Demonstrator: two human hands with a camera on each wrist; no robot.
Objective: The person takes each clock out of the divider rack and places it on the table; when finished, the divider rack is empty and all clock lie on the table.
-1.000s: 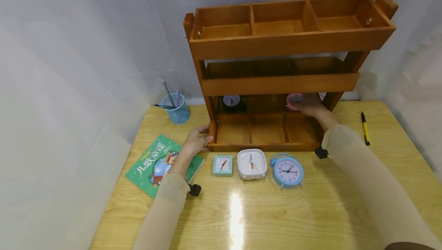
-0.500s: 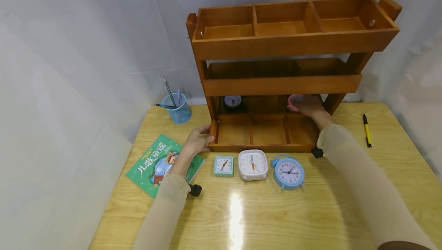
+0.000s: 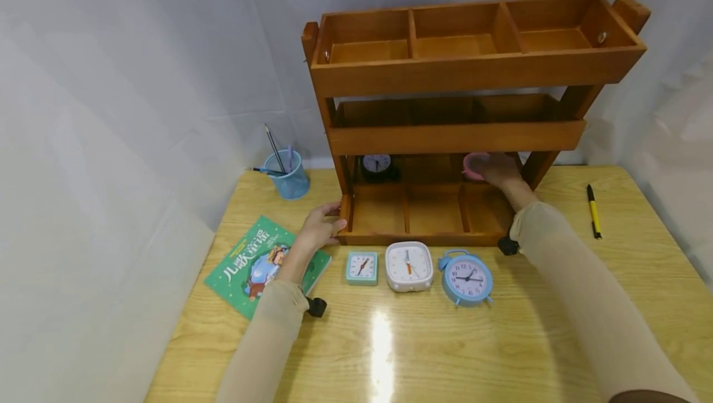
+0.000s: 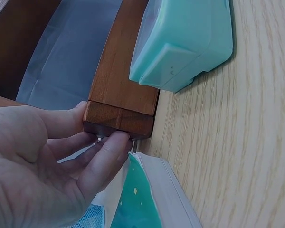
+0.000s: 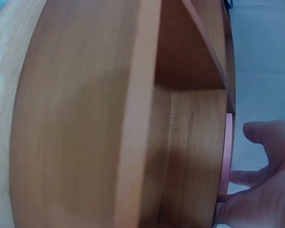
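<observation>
My left hand (image 3: 322, 228) holds the lower left corner of a brown wooden tiered rack (image 3: 457, 138), thumb and fingers on either side of the board end (image 4: 121, 118) in the left wrist view. Deep in the lowest tier, at the right, my right hand (image 3: 497, 169) is at a pink clock (image 3: 471, 165) and covers part of it. The right wrist view shows a fingertip touching a thin pink edge (image 5: 226, 152), with the thumb apart from it. A black clock (image 3: 376, 164) stands in the same tier's back left.
Before the rack stand a mint square clock (image 3: 361, 268), a white clock (image 3: 409, 265) and a blue alarm clock (image 3: 467, 278). A green book (image 3: 253, 260) lies under the left forearm. A blue pen cup (image 3: 292, 182) stands behind it. A yellow pen (image 3: 593, 211) lies at the right.
The right forearm has shifted slightly left, with the hand staying at the pink clock. My left hand keeps its hold on the rack corner. The whole view has shifted a little.
</observation>
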